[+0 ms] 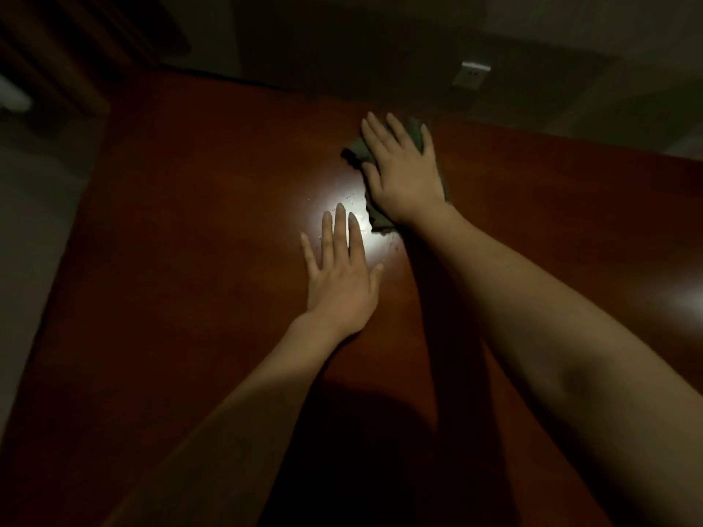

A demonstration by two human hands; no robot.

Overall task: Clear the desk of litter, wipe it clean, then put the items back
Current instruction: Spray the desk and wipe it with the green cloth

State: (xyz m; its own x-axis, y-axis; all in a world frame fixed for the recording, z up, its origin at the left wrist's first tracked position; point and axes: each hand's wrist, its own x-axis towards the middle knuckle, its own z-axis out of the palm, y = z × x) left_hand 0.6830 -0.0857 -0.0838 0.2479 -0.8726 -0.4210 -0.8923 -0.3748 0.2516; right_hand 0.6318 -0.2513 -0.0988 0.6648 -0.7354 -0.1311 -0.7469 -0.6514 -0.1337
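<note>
**Both hands flat on the dark red tabletop, the right one on a cloth**

Nearest us, our two bare forearms reach out over the glossy reddish-brown tabletop [171,260], and our own shadow falls across its near edge. Our left hand [340,277] lies palm down on the bare wood with its fingers straight and slightly spread, holding nothing. A bright patch of reflected light sits right at its fingertips, and small pale specks [342,192] show on the surface there. Just beyond and to the right, our right hand [405,173] presses flat on a dark green cloth [359,152], fingers straight and fanned, so the cloth shows only at the edges, past the fingertips and beside the wrist. The two hands are near each other but not touching. Farther off, beyond the back edge of the tabletop, a pale wall socket [471,74] shows in the dim room.
</note>
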